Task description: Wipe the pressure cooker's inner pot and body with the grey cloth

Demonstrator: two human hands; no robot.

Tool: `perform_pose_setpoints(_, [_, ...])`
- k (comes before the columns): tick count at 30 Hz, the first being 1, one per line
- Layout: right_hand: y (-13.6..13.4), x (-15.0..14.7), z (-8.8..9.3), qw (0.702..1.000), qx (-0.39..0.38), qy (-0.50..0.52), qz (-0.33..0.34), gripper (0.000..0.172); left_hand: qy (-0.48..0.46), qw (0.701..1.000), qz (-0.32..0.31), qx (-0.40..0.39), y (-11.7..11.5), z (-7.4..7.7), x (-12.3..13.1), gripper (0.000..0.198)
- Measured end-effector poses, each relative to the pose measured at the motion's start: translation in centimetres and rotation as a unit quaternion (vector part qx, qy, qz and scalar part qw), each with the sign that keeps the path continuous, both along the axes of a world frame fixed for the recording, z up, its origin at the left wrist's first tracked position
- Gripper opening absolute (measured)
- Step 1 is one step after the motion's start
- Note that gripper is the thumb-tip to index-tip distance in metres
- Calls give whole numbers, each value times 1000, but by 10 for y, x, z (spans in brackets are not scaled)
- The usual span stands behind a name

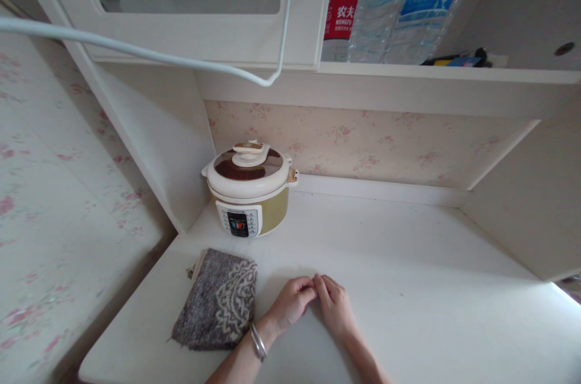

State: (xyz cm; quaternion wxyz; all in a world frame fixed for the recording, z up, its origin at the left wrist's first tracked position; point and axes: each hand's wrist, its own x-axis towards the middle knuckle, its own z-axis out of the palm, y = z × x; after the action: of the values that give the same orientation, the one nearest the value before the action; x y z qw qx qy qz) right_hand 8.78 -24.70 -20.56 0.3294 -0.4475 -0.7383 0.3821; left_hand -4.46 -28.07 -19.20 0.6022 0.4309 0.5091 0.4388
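Observation:
My left hand [293, 304], with a silver bangle at the wrist, rests over the white desk [431, 311], its fingers curled closed. Its fingertips meet those of my right hand [334, 305], whose fingers are also bent together. Nothing shows between the two hands, though the fingertips hide any very small thing. Just left of my left hand lies a folded grey cloth [218, 299] with a cream swirl pattern and a frayed edge. Behind the cloth stands a white and olive electric cooker [275, 211], its lid on.
Above the desk runs a white shelf [408, 90] with clear plastic bottles [376, 14] on it. A white cable [181, 60] hangs across the upper left, in front of a cabinet door [204, 36]. Side panels bound the desk at both ends.

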Motion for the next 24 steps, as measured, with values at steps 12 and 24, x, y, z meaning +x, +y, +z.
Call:
perform_pose_setpoints(12, [30, -15, 22, 946, -288, 140, -42, 32, -1, 1000, 11, -14, 4, -1, 0, 25])
perform_pose_setpoints(24, [150, -132, 159, 942, -263, 197, -68, 38, 13, 1000, -5, 13, -2, -1, -6, 30])
